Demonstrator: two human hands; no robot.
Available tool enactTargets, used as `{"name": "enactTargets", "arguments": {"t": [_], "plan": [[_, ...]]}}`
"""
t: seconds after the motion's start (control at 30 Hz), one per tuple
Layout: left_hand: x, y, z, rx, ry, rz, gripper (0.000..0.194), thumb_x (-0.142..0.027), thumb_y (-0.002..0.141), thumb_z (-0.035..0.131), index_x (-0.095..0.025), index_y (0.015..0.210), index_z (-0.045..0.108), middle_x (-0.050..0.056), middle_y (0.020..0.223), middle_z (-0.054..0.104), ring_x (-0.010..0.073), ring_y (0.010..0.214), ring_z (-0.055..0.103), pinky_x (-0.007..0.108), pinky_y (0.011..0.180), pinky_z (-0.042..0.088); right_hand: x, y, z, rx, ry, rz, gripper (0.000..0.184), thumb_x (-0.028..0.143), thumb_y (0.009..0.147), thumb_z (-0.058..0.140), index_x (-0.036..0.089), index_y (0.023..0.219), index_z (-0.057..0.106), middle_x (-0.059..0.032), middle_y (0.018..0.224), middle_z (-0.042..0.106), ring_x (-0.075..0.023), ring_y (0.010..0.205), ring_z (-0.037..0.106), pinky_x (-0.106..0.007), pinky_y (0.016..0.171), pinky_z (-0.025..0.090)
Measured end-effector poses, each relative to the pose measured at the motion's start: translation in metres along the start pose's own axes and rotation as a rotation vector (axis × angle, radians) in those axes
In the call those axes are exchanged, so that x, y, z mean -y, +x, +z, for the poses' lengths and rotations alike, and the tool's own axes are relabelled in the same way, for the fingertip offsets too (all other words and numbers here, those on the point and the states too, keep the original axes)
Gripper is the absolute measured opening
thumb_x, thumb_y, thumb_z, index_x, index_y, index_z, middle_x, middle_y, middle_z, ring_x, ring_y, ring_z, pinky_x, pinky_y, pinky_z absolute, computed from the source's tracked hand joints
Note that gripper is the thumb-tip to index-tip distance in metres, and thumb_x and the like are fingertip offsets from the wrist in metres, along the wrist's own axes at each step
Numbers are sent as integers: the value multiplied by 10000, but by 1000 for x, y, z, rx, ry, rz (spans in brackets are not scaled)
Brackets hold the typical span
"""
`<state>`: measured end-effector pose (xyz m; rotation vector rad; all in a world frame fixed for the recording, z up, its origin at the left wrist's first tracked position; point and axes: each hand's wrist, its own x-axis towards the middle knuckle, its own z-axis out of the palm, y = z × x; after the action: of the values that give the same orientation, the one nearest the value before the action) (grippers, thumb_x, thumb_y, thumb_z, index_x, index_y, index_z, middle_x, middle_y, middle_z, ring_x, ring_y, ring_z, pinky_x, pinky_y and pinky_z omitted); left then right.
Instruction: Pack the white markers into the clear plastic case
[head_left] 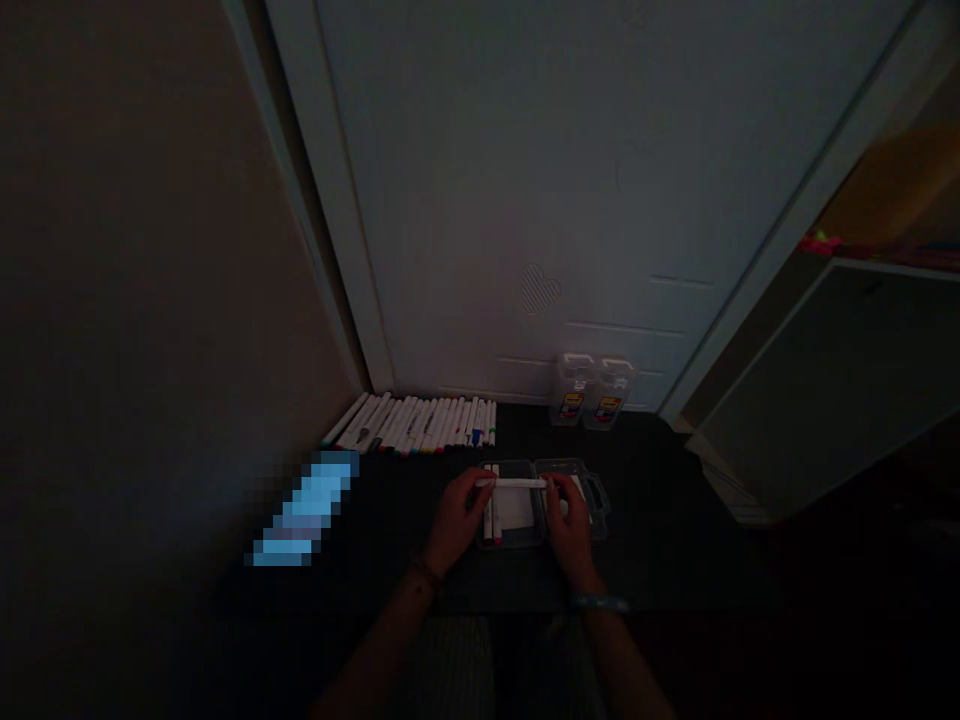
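Note:
A white marker point(517, 484) lies level between my two hands, above an open clear plastic case point(512, 541). My left hand point(454, 508) pinches its left end, and my right hand point(568, 515) grips the right end. Inside the case's left half, two white markers point(492, 515) stand side by side along the left wall. A white sheet shows in the case beside them. The case's handle point(598, 493) sticks out on the right, past my right hand. Fingers hide part of the case.
Behind to the left lies a row of several white markers point(420, 425) with coloured ends. Two clear plastic cases point(571, 392) with labels stand upright against the pale panel point(517, 180). A bright blurred-out screen point(306, 510) is at the left of the dark table point(667, 540).

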<state>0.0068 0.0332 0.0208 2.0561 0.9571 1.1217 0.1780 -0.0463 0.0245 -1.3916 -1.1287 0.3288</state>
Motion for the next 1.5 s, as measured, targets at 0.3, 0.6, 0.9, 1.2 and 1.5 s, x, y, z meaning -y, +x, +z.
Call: {"name": "enactTargets", "arguments": {"t": [0.3, 0.6, 0.9, 1.2, 1.5], "plan": [[-6, 1, -2, -11, 0, 7, 194, -307, 886, 465, -208, 989, 597, 42, 978, 640, 191, 914, 591, 311, 816, 460, 1, -1, -1, -5, -8, -8, 222, 333, 913, 441, 198, 1001, 594, -46, 971, 623, -173, 883, 563, -273, 765, 423], [-5, 1, -1, -17, 8, 24, 189, -304, 886, 466, -207, 987, 593, 41, 969, 633, 187, 900, 587, 313, 819, 455, 2, -1, -1, -10, 8, 13, 248, 347, 910, 447, 196, 1055, 580, -53, 991, 620, -175, 853, 562, -286, 763, 428], [-4, 2, -2, 6, 22, 16, 195, -313, 896, 457, -215, 1001, 590, 36, 980, 631, 190, 914, 579, 310, 818, 447, 3, 0, -1, -18, 4, 10, 234, 347, 906, 448, 195, 1014, 590, -48, 952, 628, -179, 857, 567, -281, 759, 423], [-5, 1, -2, -3, 15, 14, 198, -312, 892, 462, -210, 999, 594, 32, 979, 640, 186, 919, 584, 305, 823, 447, 1, 0, -1, -21, -6, 2, 238, 351, 908, 437, 193, 998, 591, -47, 956, 627, -180, 880, 567, -277, 762, 422], [-2, 1, -1, 2, -5, -13, 210, -331, 896, 454, -207, 993, 593, 41, 977, 647, 193, 928, 596, 312, 825, 457, 2, 0, -1, 15, -1, 7, 235, 356, 914, 419, 197, 947, 588, -33, 874, 628, -172, 813, 572, -264, 719, 423]]}}
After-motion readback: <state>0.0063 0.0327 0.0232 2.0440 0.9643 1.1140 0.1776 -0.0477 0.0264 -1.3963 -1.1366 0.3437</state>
